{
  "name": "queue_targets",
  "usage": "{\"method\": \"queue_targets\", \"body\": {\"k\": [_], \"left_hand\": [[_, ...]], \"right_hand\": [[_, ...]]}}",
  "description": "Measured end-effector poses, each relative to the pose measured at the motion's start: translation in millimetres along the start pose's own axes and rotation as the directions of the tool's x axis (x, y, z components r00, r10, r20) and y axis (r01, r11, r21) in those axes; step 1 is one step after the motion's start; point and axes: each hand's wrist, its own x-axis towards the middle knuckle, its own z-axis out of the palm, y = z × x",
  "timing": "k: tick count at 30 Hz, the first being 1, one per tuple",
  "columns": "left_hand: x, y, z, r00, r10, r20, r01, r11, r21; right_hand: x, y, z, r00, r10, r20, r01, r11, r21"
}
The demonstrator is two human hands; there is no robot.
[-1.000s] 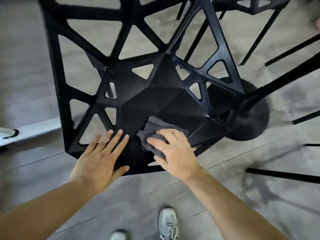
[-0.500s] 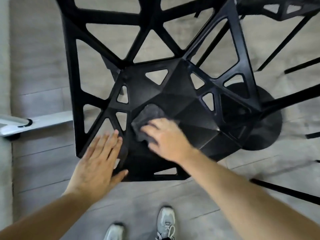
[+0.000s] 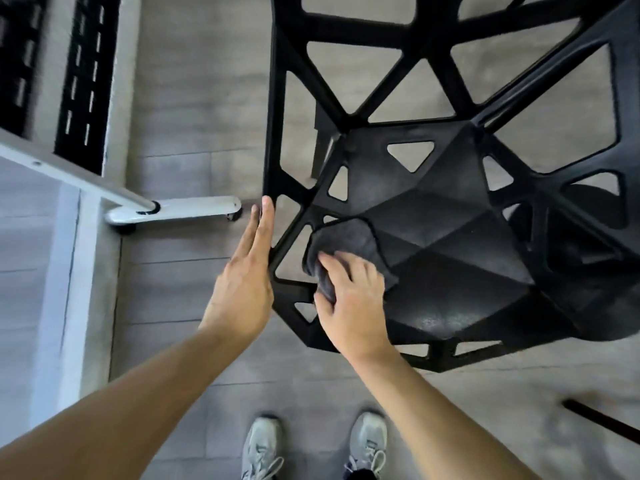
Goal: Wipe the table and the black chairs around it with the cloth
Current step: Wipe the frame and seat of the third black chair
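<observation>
The flat, open left hand has slid off the black faceted plastic chair; the right hand grips the dark grey cloth. Sweep the left struts firmly.

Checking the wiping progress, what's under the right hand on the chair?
A dark grey cloth lies under the right hand on the black chair seat. The seat beneath the cloth is hidden.
</observation>
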Motion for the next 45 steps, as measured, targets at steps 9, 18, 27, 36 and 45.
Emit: {"method": "queue_targets", "body": {"k": [9, 18, 27, 36, 45], "left_hand": [[-3, 6, 9, 0.995, -0.098, 0.008, 0.097, 0.995, 0.017], [2, -1, -3, 0.998, -0.001, 0.059, 0.003, 0.999, -0.037], [-1, 6, 2, 0.997, -0.063, 0.037, 0.058, 0.992, 0.116], [-35, -7, 8, 0.99, 0.142, 0.019, -0.136, 0.891, 0.434], [-92, 17, -25, 0.962, 0.258, 0.088, -0.269, 0.851, 0.451]], "right_hand": [[154, 11, 7, 0.923, 0.372, -0.101, -0.372, 0.928, 0.022], [29, -55, 12, 0.995, 0.1, 0.02, -0.102, 0.984, 0.148], [-46, -8, -15, 0.995, -0.09, 0.048, 0.097, 0.98, -0.172], [-49, 17, -41, 0.978, 0.196, -0.076, -0.21, 0.918, -0.336], [-70, 19, -85, 0.931, 0.239, 0.277, -0.159, 0.946, -0.282]]}}
